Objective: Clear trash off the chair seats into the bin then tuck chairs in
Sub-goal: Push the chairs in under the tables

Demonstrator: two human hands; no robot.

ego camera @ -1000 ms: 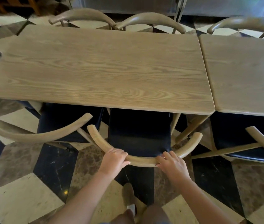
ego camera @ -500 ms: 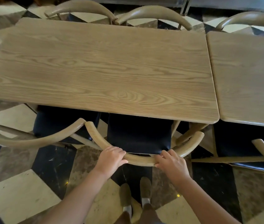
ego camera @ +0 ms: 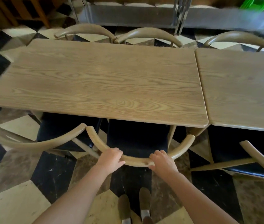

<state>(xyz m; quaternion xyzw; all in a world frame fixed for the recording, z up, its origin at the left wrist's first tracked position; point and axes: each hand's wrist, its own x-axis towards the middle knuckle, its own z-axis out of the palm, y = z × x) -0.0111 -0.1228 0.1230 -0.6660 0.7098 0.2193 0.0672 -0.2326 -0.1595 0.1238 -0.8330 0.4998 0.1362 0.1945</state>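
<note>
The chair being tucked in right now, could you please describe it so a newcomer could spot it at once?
Find the larger wooden table and look along its near edge. Three chairs sit on that side; take the middle chair, its dark seat partly under the tabletop. Only its curved back rail is gripped by the left hand and right hand.

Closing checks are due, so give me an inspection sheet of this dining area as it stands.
Surface: two wooden tables abutting, tops bare.
Job's things: middle chair partly under the table, black seat shows no trash; bin not seen.
Clutter: nothing seen.
Hands: left hand and right hand both grip the curved backrest.
Cables: nothing seen.
Surroundings: checkered floor, neighbouring chairs on both sides and across, metal frame behind.
</note>
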